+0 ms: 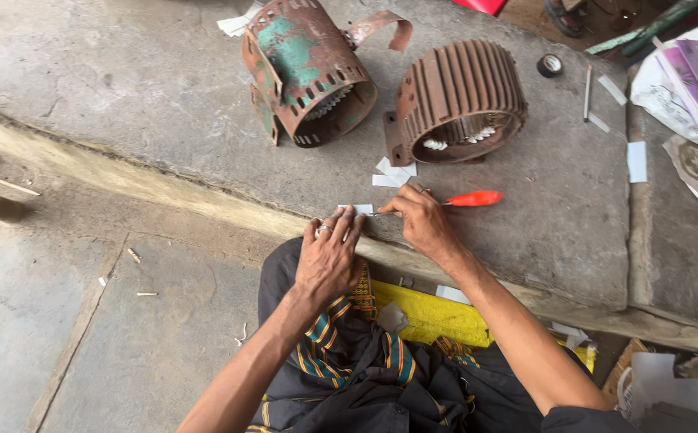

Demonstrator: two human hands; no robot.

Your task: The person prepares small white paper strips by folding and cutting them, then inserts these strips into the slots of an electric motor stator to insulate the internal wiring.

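Raised concrete slab [165,88] bears two rusty motor housings [309,72] [457,100], white paper strips [395,172], tape roll [550,65].
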